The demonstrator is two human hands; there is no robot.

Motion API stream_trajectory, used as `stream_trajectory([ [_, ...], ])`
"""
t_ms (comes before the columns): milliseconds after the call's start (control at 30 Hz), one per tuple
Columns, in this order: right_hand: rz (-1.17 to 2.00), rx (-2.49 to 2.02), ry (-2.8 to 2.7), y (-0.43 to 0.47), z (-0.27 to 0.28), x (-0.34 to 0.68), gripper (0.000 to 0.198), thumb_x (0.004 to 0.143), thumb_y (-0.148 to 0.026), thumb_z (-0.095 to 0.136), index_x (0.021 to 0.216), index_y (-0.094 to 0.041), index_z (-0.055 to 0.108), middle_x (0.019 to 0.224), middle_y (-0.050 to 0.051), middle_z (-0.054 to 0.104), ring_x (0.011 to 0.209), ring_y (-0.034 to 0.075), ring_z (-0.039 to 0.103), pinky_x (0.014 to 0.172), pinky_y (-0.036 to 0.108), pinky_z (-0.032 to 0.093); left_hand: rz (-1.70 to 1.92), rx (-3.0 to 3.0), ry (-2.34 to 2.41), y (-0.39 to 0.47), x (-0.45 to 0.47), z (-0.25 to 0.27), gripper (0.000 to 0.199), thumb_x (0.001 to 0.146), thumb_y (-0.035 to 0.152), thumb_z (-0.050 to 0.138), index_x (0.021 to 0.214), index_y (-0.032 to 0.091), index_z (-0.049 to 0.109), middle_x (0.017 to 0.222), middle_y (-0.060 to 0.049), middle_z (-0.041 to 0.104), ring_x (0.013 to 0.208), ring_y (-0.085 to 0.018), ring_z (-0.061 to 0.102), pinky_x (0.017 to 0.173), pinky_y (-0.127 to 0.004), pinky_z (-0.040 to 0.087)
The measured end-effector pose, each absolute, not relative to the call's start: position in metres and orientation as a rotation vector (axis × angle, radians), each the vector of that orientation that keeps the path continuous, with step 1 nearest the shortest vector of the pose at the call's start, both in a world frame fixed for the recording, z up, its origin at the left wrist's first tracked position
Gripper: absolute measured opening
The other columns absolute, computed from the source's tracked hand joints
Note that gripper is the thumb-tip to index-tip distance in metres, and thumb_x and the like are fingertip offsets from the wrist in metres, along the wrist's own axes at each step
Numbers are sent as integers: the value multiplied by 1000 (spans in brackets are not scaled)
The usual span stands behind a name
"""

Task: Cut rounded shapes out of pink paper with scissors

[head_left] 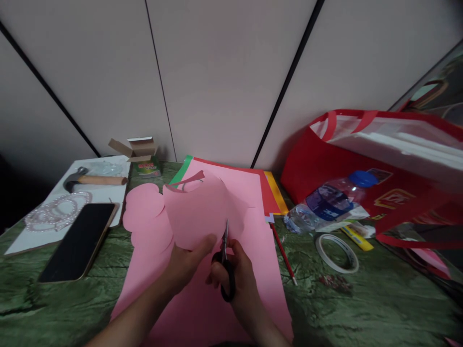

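Observation:
My left hand (188, 262) is closed on the near edge of a curled sheet of pink paper (197, 214), thumb on top. In my right hand (240, 274) is a pair of scissors with black handles (228, 284), fingers through the loops. The blades point away from me and lie against the paper's right part, close to my left thumb. A narrow strip curls up at the paper's far left. Beneath both hands lies a large pink sheet (267, 289). Several round pink paper cutouts (142, 205) overlap to the left.
On the left are a phone (77, 243), a hammer (103, 180), bead strings (60, 209) and an opened small box (146, 164). To the right lie a red pencil (284, 253), a tape roll (337, 253), a water bottle (325, 202) and a red bag (307, 164). A wall panel (217, 86) stands behind.

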State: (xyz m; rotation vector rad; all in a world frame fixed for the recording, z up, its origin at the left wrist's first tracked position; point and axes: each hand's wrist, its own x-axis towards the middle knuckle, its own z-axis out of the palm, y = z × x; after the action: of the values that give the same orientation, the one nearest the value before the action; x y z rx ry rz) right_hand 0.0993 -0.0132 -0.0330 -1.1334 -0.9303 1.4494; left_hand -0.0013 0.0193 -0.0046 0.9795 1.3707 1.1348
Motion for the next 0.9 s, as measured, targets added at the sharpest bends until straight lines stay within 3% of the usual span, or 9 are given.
stream_trajectory([
  [600,1449,-1135,-938,-15,-39,98,26,65,-21,58,85,-20,40,47,-10,51,37,7,47,37,15,34,1093,1042,1253,22,-9,-18,18,67,35,60,63,18,57,42,4,53,31,-13,48,30,-25,40],
  [700,1454,-1118,-939,-15,-40,96,26,66,-23,58,85,-20,41,47,-9,51,38,8,48,38,16,35,1166,1047,1298,22,-9,-20,19,65,35,63,60,18,57,47,3,55,39,-13,53,36,-25,43],
  [833,1431,-1164,-894,-16,-40,92,28,63,-21,61,82,-21,41,45,-10,49,36,8,45,36,17,31,1256,1007,1346,23,-9,-23,22,66,39,64,71,17,61,66,-1,64,62,-17,61,54,-27,49],
  [900,1381,-1215,-920,-17,-39,91,33,59,-19,65,83,-21,43,48,-9,51,41,9,47,38,18,32,1250,1024,1365,23,-9,-25,23,66,40,65,67,18,61,65,-1,63,62,-16,59,56,-26,48],
])
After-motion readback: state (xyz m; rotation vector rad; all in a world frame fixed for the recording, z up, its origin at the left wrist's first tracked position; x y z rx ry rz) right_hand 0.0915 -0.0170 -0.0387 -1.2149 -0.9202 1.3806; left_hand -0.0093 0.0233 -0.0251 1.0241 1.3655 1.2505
